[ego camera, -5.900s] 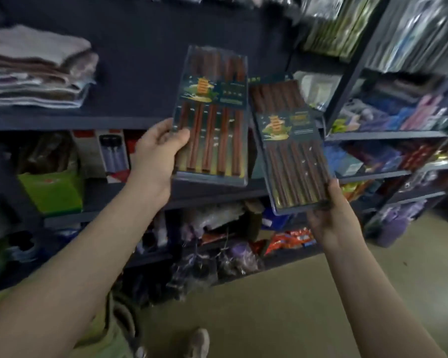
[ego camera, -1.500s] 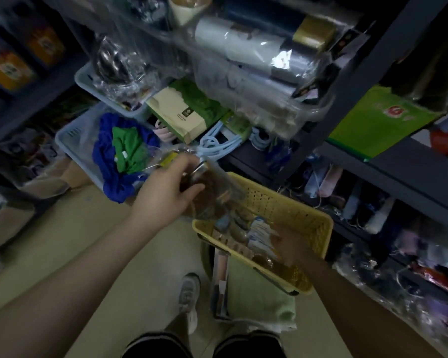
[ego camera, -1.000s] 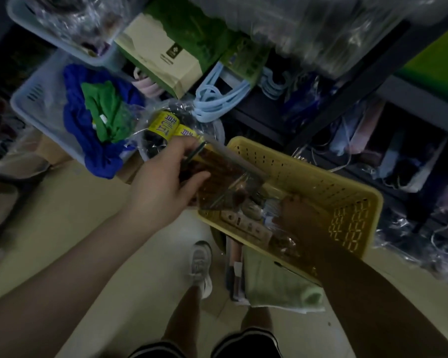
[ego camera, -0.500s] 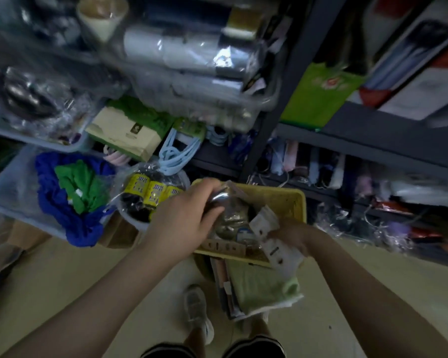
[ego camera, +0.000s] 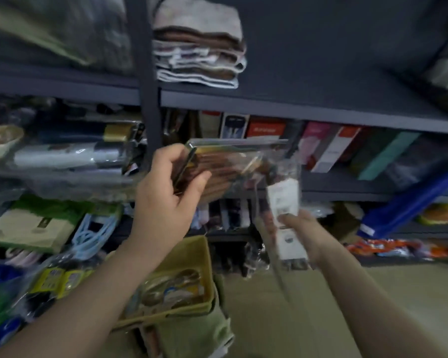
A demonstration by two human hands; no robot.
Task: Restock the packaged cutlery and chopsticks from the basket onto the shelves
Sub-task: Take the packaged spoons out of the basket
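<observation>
Dark grey metal shelving unit (ego camera: 269,107) fills the upper frame, boards crossing at several heights. Top board: stack of folded beige and white towels (ego camera: 199,45), just right of the upright post. Board below it: upright red, white and pink boxes (ego camera: 267,129).

Yellow perforated plastic basket (ego camera: 192,254) sits low centre, on a folded light green cloth (ego camera: 192,337) near the floor. Packaged metal spoons (ego camera: 173,285) lie inside the basket.

Flat clear-plastic packs of brown wooden chopsticks (ego camera: 230,164) are lifted out of the basket, held in front of the middle shelf, roughly level, long side running left to right.

Left hand (ego camera: 166,195) grips the left end of those packs: fingers curled over the top edge, thumb underneath.

Slim clear sleeve of cutlery with a white label card (ego camera: 285,202) stands near upright, right of the chopstick packs; motion-blurred, contents not readable.

Right hand (ego camera: 300,228) grips the sleeve's lower part, fingers wrapped round it.
</observation>
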